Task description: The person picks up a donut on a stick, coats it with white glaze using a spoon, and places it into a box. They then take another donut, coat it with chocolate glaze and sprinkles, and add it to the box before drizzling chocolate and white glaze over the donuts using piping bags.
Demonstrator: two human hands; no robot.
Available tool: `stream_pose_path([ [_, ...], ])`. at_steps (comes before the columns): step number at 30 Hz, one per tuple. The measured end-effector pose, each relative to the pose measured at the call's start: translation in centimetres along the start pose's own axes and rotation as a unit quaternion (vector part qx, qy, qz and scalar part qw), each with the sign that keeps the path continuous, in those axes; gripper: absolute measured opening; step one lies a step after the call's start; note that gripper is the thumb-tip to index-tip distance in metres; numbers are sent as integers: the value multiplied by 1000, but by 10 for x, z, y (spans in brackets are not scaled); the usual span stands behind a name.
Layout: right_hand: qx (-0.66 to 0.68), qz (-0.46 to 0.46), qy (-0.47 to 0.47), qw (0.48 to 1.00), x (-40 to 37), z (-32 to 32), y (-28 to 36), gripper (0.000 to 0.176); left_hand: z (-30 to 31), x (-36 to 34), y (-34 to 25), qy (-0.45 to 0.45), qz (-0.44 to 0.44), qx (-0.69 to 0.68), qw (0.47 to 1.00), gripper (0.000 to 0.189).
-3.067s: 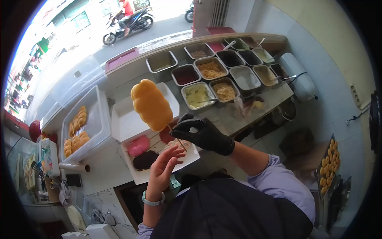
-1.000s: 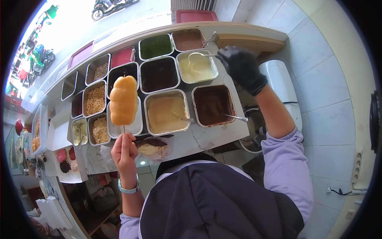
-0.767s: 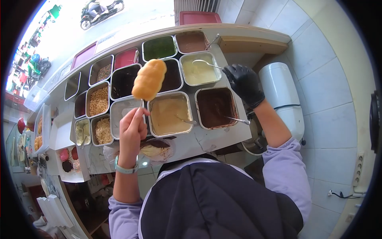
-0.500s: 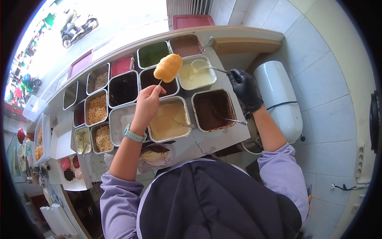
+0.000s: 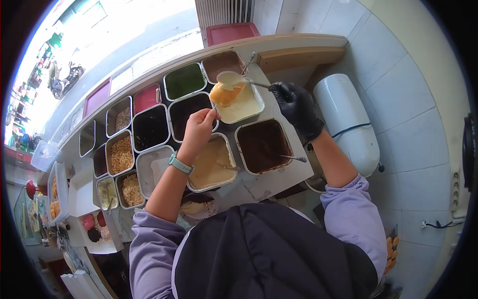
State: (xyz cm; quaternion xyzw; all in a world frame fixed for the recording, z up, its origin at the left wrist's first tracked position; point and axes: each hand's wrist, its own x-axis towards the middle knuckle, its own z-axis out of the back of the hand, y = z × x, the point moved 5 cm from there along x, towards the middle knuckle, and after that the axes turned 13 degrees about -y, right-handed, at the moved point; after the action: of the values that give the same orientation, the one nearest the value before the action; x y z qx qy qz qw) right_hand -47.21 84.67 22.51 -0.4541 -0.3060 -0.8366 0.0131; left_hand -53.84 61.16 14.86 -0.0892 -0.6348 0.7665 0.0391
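Note:
My bare left hand (image 5: pixel 200 127), with a watch on its wrist, pinches the thin stick of a golden, ridged, oval cake (image 5: pixel 218 95). The cake is tilted above a metal tray of pale cream sauce (image 5: pixel 243 110). In a black glove, my right hand (image 5: pixel 295 107) grips the handle of a ladle (image 5: pixel 231 78). The bowl of the ladle is tipped right over the cake, and pale sauce covers part of its top. Just below my right hand is a tray of dark chocolate sauce (image 5: pixel 261 144) with a spoon in it.
Trays of green sauce (image 5: pixel 184 81), brown sauce (image 5: pixel 222 66), tan sauce (image 5: pixel 209 167) and chopped nuts (image 5: pixel 122 152) crowd the counter. An open white box (image 5: pixel 112 244) holds coated pieces at left. A white machine (image 5: pixel 346 124) stands at right.
My left hand has brought the cake down to the right, over the cream tray. The ladle has risen out of the sauce and moved left, tipping over the cake. The view has shifted slightly.

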Motion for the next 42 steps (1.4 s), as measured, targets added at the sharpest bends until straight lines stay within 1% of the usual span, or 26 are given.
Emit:
stream_pose_path([
  [2,-5,-19,18,1000,-2,-7,-8,15,1,0,1,-7,-40,30,999,29],
  [4,95,-133,17,986,6,-6,-18,18,0,0,-1,-19,-89,45,995,29],
  [5,145,-190,17,971,8,-7,-22,19,1,-1,-3,-24,-102,63,992,28],
  [8,162,-290,185,925,-4,-29,-44,23,4,-3,-11,-38,-135,110,984,27],
  [11,183,-396,175,882,1,-26,-57,21,4,-7,-13,-42,-151,131,979,26],
  [14,257,-354,231,869,-6,-36,-50,22,5,-8,-18,-51,-168,144,974,26],
  [17,252,-440,244,827,-11,-41,-50,21,8,-8,-18,-64,-188,154,968,26],
  [20,248,-398,186,863,-1,-36,-55,21,7,-11,-19,-65,-191,152,968,26],
  [23,247,-413,274,833,-5,-38,-33,22,9,-11,-21,-65,-193,171,964,25],
  [25,215,-382,272,857,-1,-38,-25,22,9,-13,-25,-67,-205,186,959,24],
  [26,197,-368,269,868,-2,-36,-24,22,9,-13,-26,-71,-234,200,949,23],
  [29,196,-376,181,887,9,-38,-48,21,4,-14,-26,-85,-305,243,917,19],
  [31,191,-272,224,916,11,-46,-47,20,2,-13,-25,-99,-335,283,893,18],
  [33,170,-333,277,885,10,-41,-16,20,1,-14,-27,-102,-354,307,877,18],
  [34,172,-300,257,902,14,-43,-20,19,0,-14,-29,-102,-363,319,869,18],
  [36,172,-235,216,932,22,-45,-30,19,-1,-16,-31,-96,-361,326,868,18],
  [39,158,-279,229,919,28,-40,-34,18,-2,-17,-34,-98,-367,324,867,18],
  [40,174,-253,219,926,28,-43,-30,18,-1,-17,-34,-102,-369,322,866,18],
  [42,206,-207,197,936,17,-48,-21,19,1,-16,-32,-94,-350,304,881,19],
])
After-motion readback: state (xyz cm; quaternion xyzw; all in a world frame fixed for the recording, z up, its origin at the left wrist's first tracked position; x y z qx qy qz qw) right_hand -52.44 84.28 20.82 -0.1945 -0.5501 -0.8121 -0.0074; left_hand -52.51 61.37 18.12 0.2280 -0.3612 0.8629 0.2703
